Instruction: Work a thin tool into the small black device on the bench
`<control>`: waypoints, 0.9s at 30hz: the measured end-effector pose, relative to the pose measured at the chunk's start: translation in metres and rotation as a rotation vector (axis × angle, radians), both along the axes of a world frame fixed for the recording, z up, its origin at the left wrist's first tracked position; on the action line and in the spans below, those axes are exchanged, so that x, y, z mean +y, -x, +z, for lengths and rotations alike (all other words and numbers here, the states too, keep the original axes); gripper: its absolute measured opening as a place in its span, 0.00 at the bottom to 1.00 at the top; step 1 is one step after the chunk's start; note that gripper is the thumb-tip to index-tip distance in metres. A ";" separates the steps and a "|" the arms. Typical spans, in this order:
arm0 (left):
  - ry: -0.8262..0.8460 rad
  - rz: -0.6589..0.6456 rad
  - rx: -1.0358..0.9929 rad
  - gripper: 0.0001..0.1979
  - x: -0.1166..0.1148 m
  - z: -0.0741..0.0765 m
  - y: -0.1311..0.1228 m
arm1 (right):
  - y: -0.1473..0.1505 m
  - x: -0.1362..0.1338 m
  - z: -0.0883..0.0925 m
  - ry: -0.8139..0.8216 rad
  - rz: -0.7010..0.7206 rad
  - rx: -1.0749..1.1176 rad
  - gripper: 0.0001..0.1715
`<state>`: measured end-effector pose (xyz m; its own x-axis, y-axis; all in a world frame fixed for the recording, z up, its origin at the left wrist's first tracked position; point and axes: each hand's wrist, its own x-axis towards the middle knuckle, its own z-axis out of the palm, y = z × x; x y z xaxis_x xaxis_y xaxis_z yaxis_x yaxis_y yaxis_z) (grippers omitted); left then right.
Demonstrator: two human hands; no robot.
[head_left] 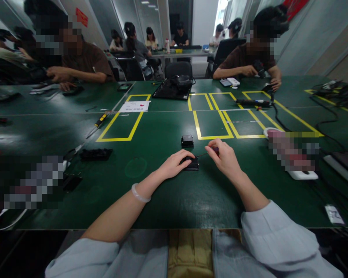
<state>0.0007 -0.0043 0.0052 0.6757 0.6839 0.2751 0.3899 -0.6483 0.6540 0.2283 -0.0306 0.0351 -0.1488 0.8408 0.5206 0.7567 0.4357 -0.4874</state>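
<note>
Small Work at a Big Green Table (pixel 162 208)

From far off, I see through the head camera. My left hand (pixel 175 164) is on a small black block (pixel 193 166). The block lies on the green table, in from the middle of the near edge. My left thumb and fingers are closed down on it, but I cannot tell how hard they press. My right hand (pixel 225 156) has a thin tool (pixel 202 155). Its thumb and fingers are together, clamped on the tool's dark handle (pixel 217 150). The tool points at the block, but the tip is too small for me to tell if it touches.

A second black block (pixel 187 141) sits just behind the first, nearer the far edge. Off to the left, a long black piece (pixel 96 154) lies flat. A yellow and black screwdriver (pixel 101 120) lies beyond it, and a white paper (pixel 135 106) lies over some yellow tape (pixel 116 139). Two people in brown (pixel 88 60) are at the far edge, one toward each side.
</note>
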 end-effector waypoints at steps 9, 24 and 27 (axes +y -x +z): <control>0.006 0.002 -0.005 0.12 0.000 0.000 0.000 | 0.001 0.000 -0.003 -0.002 0.028 0.038 0.06; 0.003 -0.001 0.002 0.12 0.000 0.001 0.000 | 0.001 0.001 -0.002 0.018 0.002 0.052 0.10; 0.005 0.000 0.006 0.12 0.000 0.002 0.000 | 0.000 0.002 -0.003 0.016 -0.007 0.036 0.13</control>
<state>0.0004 -0.0041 0.0073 0.6774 0.6851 0.2680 0.3937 -0.6453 0.6546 0.2286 -0.0287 0.0318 -0.1244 0.8499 0.5121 0.7414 0.4226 -0.5213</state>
